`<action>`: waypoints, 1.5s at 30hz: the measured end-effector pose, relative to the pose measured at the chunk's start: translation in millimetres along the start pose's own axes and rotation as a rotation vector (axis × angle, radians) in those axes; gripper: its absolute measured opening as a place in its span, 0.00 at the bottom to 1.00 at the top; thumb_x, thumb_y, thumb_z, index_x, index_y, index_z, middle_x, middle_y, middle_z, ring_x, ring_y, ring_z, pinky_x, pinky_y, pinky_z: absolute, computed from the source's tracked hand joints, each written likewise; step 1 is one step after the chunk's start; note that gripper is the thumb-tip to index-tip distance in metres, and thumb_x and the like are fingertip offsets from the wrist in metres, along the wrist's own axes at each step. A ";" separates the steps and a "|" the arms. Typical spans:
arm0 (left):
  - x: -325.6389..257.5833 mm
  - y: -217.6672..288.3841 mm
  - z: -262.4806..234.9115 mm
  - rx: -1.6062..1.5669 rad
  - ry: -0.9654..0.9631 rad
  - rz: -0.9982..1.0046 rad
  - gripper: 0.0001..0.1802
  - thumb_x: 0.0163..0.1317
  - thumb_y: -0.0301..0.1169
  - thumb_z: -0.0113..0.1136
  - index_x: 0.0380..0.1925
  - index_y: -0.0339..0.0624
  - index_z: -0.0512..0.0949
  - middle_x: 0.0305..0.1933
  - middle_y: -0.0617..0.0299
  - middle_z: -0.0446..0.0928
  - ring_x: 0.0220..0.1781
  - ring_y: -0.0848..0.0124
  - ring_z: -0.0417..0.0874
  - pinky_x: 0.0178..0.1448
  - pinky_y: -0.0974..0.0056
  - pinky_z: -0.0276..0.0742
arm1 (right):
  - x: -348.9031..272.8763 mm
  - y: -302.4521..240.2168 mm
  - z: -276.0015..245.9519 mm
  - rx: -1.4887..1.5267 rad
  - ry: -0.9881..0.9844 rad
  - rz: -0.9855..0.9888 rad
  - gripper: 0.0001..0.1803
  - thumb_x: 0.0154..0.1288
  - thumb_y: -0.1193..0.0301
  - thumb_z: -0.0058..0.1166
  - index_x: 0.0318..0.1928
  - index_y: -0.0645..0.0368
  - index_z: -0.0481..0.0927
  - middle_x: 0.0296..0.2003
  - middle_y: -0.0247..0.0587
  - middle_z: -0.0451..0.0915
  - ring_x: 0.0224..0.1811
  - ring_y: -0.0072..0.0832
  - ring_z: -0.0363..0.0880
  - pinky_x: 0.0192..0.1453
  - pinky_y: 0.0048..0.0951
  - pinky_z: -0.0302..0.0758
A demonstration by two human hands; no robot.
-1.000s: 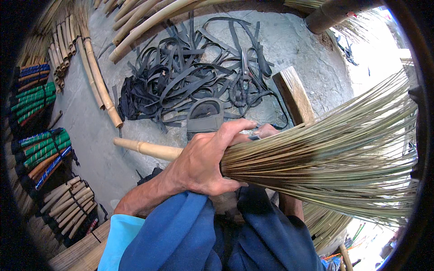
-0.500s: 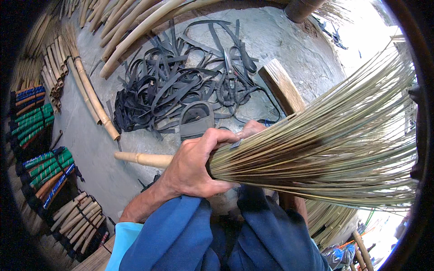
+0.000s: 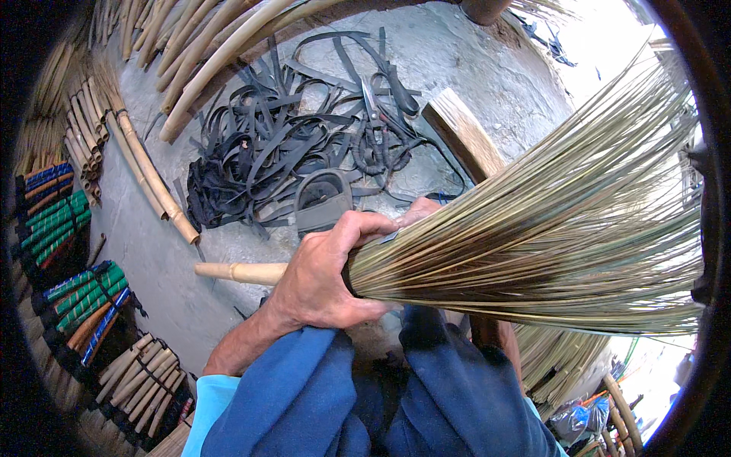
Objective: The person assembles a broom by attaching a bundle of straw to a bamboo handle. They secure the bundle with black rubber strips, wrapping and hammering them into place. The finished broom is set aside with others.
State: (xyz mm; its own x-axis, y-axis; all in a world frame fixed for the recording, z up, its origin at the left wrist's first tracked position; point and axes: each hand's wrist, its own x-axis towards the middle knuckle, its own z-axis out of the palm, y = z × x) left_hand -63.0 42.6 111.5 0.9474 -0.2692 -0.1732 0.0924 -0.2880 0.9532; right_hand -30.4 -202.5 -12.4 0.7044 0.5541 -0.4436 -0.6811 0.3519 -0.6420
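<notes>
The broom (image 3: 525, 228) fills the right half of the view, its fan of pale straw bristles spreading from the neck out toward the upper right and right rim. Its bamboo handle (image 3: 240, 272) sticks out to the left of the grip, lying roughly level above the grey floor (image 3: 160, 266). The left hand (image 3: 327, 278) is clenched around the neck of the broom, just where the bristles gather onto the handle, so the bristles lie to the right of the fist and the bare handle to the left of it. The right hand (image 3: 419, 212) is mostly hidden behind the bristles; only fingertips show at the top of the neck, touching the bundle, and whether it grips cannot be told. Below the hands, blue trousers (image 3: 343, 404) cover the knees, with the broom held just above them.

On the floor beyond the broom lies a big tangle of black straps (image 3: 266, 145), and a dark sandal (image 3: 324, 199) rests at its near edge. A wooden block (image 3: 464, 137) sits just right of the straps, partly behind the bristles. Long bamboo poles (image 3: 213, 61) curve along the top left, and shorter handles wrapped in green and blue bands (image 3: 57, 221) are stacked along the left rim. A pair of scissors (image 3: 373, 107) lies on the straps.
</notes>
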 end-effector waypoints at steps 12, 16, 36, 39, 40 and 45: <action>21.7 -23.2 8.1 0.166 0.054 0.077 0.46 0.44 0.34 0.87 0.66 0.37 0.78 0.53 0.43 0.89 0.53 0.47 0.94 0.58 0.52 0.89 | -9.2 -10.6 -4.3 -0.050 -0.016 -0.019 0.33 0.81 0.51 0.65 0.69 0.66 0.81 0.59 0.48 0.85 0.59 0.35 0.85 0.68 0.37 0.82; 51.5 -49.6 11.1 0.277 0.138 0.059 0.42 0.47 0.36 0.84 0.65 0.42 0.78 0.47 0.42 0.90 0.49 0.44 0.94 0.53 0.47 0.88 | -1.6 7.3 -16.0 -0.468 0.213 0.010 0.27 0.82 0.54 0.63 0.66 0.65 0.83 0.52 0.42 0.86 0.51 0.31 0.83 0.60 0.37 0.81; 71.0 -103.8 38.8 0.368 0.314 0.151 0.37 0.49 0.34 0.84 0.61 0.42 0.81 0.53 0.49 0.90 0.55 0.48 0.93 0.56 0.48 0.91 | -28.3 3.8 1.7 -0.997 0.273 -0.360 0.14 0.82 0.64 0.62 0.44 0.65 0.86 0.51 0.50 0.84 0.56 0.44 0.82 0.66 0.42 0.78; 70.4 -105.8 40.1 0.389 0.329 0.196 0.37 0.48 0.34 0.85 0.61 0.41 0.82 0.54 0.50 0.90 0.55 0.49 0.93 0.56 0.49 0.91 | -31.3 -1.5 7.9 -0.990 0.235 -0.460 0.15 0.82 0.65 0.61 0.41 0.65 0.85 0.52 0.47 0.82 0.53 0.40 0.80 0.62 0.40 0.77; 70.4 -106.7 40.5 0.394 0.327 0.197 0.37 0.47 0.34 0.85 0.61 0.41 0.82 0.54 0.50 0.90 0.55 0.49 0.93 0.56 0.49 0.91 | -30.4 -2.6 8.8 -0.989 0.210 -0.499 0.17 0.84 0.63 0.60 0.40 0.65 0.84 0.52 0.45 0.80 0.51 0.35 0.80 0.58 0.37 0.78; 70.8 -110.8 42.0 0.428 0.353 0.240 0.39 0.47 0.35 0.86 0.62 0.42 0.82 0.54 0.50 0.90 0.55 0.48 0.93 0.56 0.49 0.91 | -32.5 -1.9 10.7 -0.494 0.211 -0.220 0.18 0.84 0.63 0.59 0.36 0.63 0.81 0.48 0.35 0.77 0.28 0.15 0.66 0.31 0.22 0.65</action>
State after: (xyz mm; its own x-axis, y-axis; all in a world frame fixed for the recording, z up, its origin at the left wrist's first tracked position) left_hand -19.1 16.9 -16.8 0.9777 -0.0723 0.1969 -0.1987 -0.6208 0.7584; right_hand -54.2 -213.1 10.0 0.8780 0.3276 -0.3490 -0.3759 0.0204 -0.9265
